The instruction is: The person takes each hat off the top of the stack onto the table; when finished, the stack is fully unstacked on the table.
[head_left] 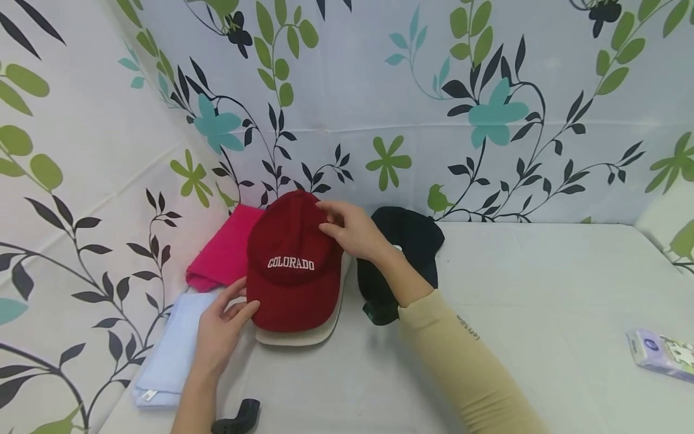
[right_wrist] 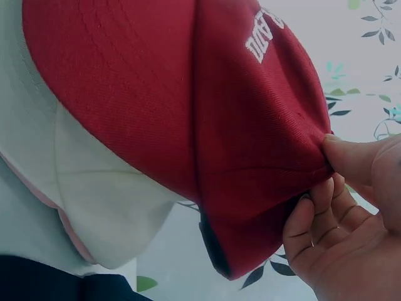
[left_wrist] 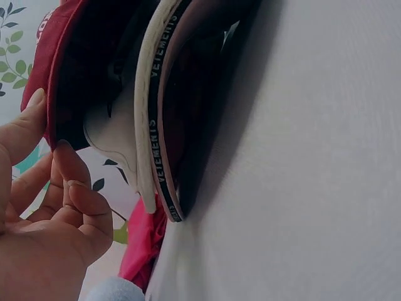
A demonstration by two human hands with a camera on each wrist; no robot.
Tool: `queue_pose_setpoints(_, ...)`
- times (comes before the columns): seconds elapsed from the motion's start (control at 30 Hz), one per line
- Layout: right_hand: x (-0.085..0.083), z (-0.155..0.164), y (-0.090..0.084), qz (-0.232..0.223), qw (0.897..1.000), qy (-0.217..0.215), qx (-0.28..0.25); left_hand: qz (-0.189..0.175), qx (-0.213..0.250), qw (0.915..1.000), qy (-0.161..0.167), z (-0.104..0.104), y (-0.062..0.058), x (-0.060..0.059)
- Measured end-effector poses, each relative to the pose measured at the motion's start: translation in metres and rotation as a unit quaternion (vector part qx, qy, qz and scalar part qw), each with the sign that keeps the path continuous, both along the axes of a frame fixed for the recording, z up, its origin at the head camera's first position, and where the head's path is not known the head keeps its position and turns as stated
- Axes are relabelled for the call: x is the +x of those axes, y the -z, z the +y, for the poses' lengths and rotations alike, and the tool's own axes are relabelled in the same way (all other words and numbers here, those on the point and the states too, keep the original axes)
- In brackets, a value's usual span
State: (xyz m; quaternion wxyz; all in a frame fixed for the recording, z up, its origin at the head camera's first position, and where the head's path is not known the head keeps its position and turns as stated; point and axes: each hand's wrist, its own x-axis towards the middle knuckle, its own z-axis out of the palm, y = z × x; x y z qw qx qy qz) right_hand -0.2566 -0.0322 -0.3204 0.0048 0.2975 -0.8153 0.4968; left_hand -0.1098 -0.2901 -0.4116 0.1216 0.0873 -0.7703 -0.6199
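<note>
A red baseball cap [head_left: 295, 235] with white COLORADO lettering is held up between both hands, brim toward me. My left hand [head_left: 221, 328] pinches the brim's left edge between thumb and fingers, as the left wrist view also shows. Up at the right side of the crown, my right hand [head_left: 355, 232] pinches the fabric, which puckers at the fingertips in the right wrist view. Behind and under it sits a cream cap [right_wrist: 106, 188], mostly hidden in the head view. Below the cream brim, a pinkish brim edge with a black VETEMENTS band [left_wrist: 160, 125] shows.
A black cap [head_left: 398, 223] lies right of the stack, partly behind my right forearm. At left are a folded pink cloth [head_left: 222, 256] and a folded light blue cloth [head_left: 173, 349]. A purple-and-white packet [head_left: 658, 352] lies far right. Leaf-patterned fabric [head_left: 336, 78] hangs behind the white table [head_left: 542, 313].
</note>
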Motion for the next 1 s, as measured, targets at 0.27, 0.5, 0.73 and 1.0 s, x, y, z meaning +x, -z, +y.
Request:
queue_pose_setpoints(0.27, -0.002, 0.014, -0.009, -0.002, 1.000, -0.009, -0.009, 0.021, 0.015, 0.9997, 0.000, 0.011, -0.006, -0.002)
queue_pose_setpoints(0.5, -0.002, 0.030, -0.010, -0.001, 1.000, -0.007, -0.031, 0.047, 0.026, 0.9984, 0.016, 0.025, -0.011, -0.002)
queue_pose_setpoints(0.73, -0.001, 0.050, -0.010, 0.002, 0.999, -0.007, -0.031, 0.062, 0.013, 0.9971, 0.041, 0.041, -0.014, -0.002)
queue_pose_setpoints(1.0, -0.001, 0.077, -0.012, -0.002, 1.000, 0.006, -0.024, 0.079, 0.013, 0.9942, 0.072, 0.061, -0.011, -0.009)
